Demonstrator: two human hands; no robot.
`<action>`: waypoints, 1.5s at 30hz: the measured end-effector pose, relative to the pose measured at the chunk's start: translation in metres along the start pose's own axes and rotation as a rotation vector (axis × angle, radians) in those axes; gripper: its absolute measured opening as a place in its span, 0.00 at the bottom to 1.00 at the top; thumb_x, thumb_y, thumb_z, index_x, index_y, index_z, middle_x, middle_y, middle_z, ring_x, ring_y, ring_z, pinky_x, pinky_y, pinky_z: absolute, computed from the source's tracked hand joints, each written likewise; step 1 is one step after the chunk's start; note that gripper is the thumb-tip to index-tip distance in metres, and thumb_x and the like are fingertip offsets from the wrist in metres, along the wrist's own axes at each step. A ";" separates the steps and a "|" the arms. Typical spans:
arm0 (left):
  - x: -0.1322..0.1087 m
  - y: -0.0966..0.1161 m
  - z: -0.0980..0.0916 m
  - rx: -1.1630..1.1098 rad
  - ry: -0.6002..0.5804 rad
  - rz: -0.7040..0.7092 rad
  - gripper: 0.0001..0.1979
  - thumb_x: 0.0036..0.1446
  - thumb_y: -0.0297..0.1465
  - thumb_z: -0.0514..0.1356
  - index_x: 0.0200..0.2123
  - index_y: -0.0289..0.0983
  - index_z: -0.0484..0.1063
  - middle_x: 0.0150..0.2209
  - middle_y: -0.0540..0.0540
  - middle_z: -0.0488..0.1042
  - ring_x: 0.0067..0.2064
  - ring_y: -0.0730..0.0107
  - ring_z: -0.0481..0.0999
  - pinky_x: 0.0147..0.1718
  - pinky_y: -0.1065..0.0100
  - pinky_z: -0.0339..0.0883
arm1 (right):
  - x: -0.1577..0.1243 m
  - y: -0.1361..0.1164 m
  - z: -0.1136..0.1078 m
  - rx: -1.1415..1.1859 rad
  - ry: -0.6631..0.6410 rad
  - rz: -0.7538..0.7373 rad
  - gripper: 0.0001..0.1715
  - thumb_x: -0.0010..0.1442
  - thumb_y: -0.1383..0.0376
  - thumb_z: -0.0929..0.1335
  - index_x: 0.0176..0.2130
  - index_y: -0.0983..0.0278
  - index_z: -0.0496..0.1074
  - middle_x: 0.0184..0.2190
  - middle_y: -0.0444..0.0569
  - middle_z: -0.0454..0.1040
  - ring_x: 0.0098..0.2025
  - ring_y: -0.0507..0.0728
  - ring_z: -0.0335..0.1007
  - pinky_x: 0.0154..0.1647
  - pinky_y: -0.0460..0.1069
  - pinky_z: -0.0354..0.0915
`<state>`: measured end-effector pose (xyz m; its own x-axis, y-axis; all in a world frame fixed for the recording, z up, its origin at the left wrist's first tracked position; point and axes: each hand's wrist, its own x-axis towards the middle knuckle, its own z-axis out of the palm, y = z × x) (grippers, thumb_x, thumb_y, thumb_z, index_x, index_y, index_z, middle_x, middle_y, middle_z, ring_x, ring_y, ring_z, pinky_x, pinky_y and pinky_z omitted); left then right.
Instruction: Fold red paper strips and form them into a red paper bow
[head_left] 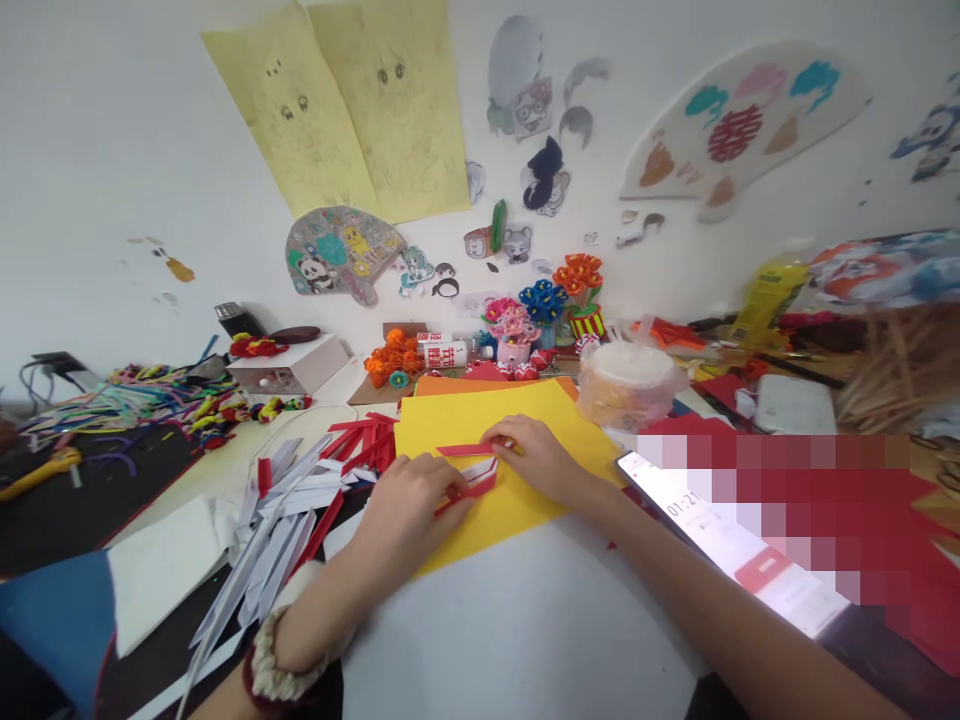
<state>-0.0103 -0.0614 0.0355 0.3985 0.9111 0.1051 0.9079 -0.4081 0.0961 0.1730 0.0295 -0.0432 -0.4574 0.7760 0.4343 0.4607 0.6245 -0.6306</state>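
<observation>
On a sheet of yellow paper (517, 500), both hands work at a red-and-white folded paper strip (482, 478). My left hand (416, 500) has its fingers curled, with thumb and index pinching the strip's near left end. Just beyond it, my right hand (529, 455) is closed with the fingertips pressed together on a second, narrow red paper strip (459, 451) that points left. The two strips lie close together, and the fingers cover parts of both. Left of my left hand sits a loose pile of white and red paper strips (281, 530).
A phone (720, 540) showing a timer lies by my right forearm. Behind the paper stand a lidded tub (626, 375) and several pots of pipe-cleaner flowers (544, 310). To the left are a white box (292, 365) and many pipe cleaners (150, 395). White paper (525, 620) lies in front.
</observation>
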 end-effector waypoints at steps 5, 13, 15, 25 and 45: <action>0.014 -0.012 -0.008 0.059 0.089 -0.043 0.09 0.59 0.36 0.58 0.34 0.38 0.74 0.35 0.47 0.77 0.39 0.64 0.73 0.38 0.64 0.58 | 0.000 0.000 0.000 -0.010 0.004 -0.001 0.09 0.59 0.72 0.66 0.38 0.62 0.75 0.36 0.48 0.77 0.41 0.56 0.69 0.43 0.51 0.62; 0.025 -0.008 0.011 0.161 0.035 0.030 0.11 0.60 0.37 0.56 0.34 0.38 0.75 0.35 0.46 0.77 0.38 0.64 0.74 0.37 0.64 0.58 | 0.000 -0.001 0.000 -0.024 0.002 0.000 0.09 0.59 0.73 0.66 0.38 0.62 0.75 0.37 0.48 0.77 0.42 0.56 0.69 0.44 0.51 0.61; 0.025 -0.009 0.012 0.146 0.040 0.026 0.11 0.61 0.36 0.56 0.34 0.38 0.75 0.35 0.46 0.77 0.38 0.65 0.74 0.36 0.64 0.58 | 0.001 0.000 0.000 -0.025 -0.001 0.001 0.09 0.59 0.73 0.66 0.37 0.62 0.75 0.37 0.48 0.77 0.42 0.56 0.69 0.44 0.51 0.62; 0.024 -0.016 0.015 0.037 -0.017 -0.040 0.09 0.59 0.35 0.57 0.33 0.41 0.78 0.36 0.46 0.77 0.39 0.65 0.73 0.33 0.68 0.60 | 0.000 0.001 0.002 0.005 -0.002 0.005 0.11 0.59 0.75 0.65 0.38 0.63 0.75 0.37 0.48 0.76 0.43 0.56 0.69 0.43 0.51 0.63; 0.017 -0.010 0.023 0.213 0.097 0.000 0.11 0.63 0.33 0.53 0.42 0.40 0.74 0.35 0.44 0.76 0.39 0.61 0.73 0.36 0.63 0.60 | 0.001 0.002 0.002 -0.003 -0.006 -0.011 0.09 0.60 0.72 0.66 0.38 0.62 0.75 0.37 0.48 0.77 0.42 0.55 0.69 0.43 0.50 0.62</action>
<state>-0.0095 -0.0405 0.0135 0.3935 0.8971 0.2010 0.9189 -0.3776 -0.1140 0.1723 0.0308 -0.0450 -0.4671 0.7685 0.4373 0.4578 0.6333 -0.6240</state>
